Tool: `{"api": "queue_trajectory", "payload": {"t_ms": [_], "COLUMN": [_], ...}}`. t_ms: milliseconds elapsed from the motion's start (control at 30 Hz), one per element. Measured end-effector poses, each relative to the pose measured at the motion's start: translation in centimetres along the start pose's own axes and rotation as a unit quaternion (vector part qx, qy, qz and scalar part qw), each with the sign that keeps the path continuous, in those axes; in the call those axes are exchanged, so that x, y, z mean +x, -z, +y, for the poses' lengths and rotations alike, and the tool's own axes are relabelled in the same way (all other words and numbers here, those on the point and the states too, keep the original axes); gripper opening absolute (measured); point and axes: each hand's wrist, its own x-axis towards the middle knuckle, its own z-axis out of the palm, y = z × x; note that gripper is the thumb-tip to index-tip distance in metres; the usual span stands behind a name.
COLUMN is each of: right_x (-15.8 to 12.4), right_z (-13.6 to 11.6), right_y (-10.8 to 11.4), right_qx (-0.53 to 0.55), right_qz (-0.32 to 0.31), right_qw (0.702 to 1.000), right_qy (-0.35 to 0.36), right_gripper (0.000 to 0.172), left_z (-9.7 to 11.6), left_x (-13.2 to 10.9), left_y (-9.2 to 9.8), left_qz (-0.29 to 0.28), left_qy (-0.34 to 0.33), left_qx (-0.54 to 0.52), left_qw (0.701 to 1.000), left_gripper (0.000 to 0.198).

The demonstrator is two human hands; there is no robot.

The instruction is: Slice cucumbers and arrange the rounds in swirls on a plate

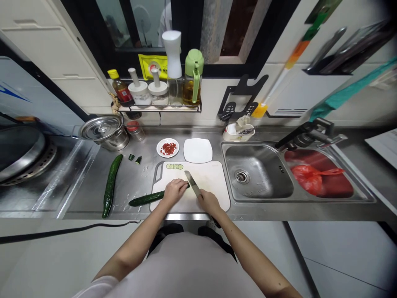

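My left hand presses a dark green cucumber onto the white cutting board, its fingers curled over the cut end. The cucumber's other end reaches past the board's left edge onto the counter. In my right hand is a kitchen knife, gripped by its dark handle, the blade right beside the cucumber's cut end. A short row of cucumber slices lies at the board's upper left. A second, whole cucumber rests on the counter to the left, with cut-off cucumber ends nearby.
Behind the board stand a plate of chopped red pieces and a white square plate. A lidded pot is at the back left. To the right is a double sink with a red plastic bag. Seasoning bottles line a wall shelf.
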Motion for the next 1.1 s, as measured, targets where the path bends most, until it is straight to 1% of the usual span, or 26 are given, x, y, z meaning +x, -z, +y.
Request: {"api": "queue_trajectory", "payload": {"t_ms": [67,133,233,300,367,433,600,667,767,833,933,1033,1100], "right_x": [-0.5,-0.9,-1.3,-1.3,-1.3,-1.2,-1.3,-1.4,-1.6,-1.7,-1.7,-1.6,-1.5], "right_z": [0.4,0.9,2.0,2.6,3.2,3.5,3.9,4.0,4.2,4.4,4.8,5.2,5.5], "right_y": [0.3,0.6,1.0,1.2,1.3,1.3,1.2,1.2,1.0,0.8,0.3,0.0,-0.1], "right_qx": [-0.037,-0.076,-0.126,-0.146,-0.156,-0.162,-0.171,-0.169,-0.165,-0.165,-0.172,-0.179,-0.183], "right_qz": [0.019,0.047,0.086,0.111,0.128,0.142,0.181,0.194,0.202,0.201,0.195,0.188,0.188], "right_qw": [0.999,0.996,0.988,0.983,0.979,0.975,0.964,0.961,0.958,0.957,0.956,0.957,0.957], "right_qy": [-0.014,-0.015,0.003,0.018,0.033,0.05,0.092,0.107,0.121,0.129,0.136,0.131,0.123], "right_gripper": [0.031,0.034,0.038,0.04,0.041,0.044,0.047,0.046,0.045,0.044,0.044,0.044,0.044], "left_z": [0.0,-0.3,-0.7,-0.7,-0.5,-0.1,1.4,2.0,2.8,3.1,3.1,2.5,1.7], "left_x": [0.1,0.3,1.1,1.9,2.7,3.6,4.8,4.9,4.9,4.8,4.8,4.9,5.3], "left_y": [0.5,1.1,2.0,2.5,2.9,3.2,3.7,4.0,4.3,4.4,3.9,2.9,2.3], "left_qz": [0.015,0.054,0.118,0.123,0.09,0.039,-0.109,-0.161,-0.22,-0.238,-0.236,-0.21,-0.175], "left_qy": [0.041,0.107,0.217,0.25,0.243,0.222,0.142,0.115,0.102,0.109,0.117,0.128,0.149], "left_qx": [-0.032,-0.072,-0.138,-0.179,-0.214,-0.235,-0.216,-0.207,-0.214,-0.223,-0.233,-0.241,-0.231], "left_qw": [0.999,0.99,0.959,0.944,0.942,0.946,0.96,0.958,0.946,0.939,0.936,0.939,0.945], "left_gripper": [0.024,0.025,0.028,0.029,0.03,0.03,0.031,0.031,0.03,0.028,0.023,0.016,0.013]}}
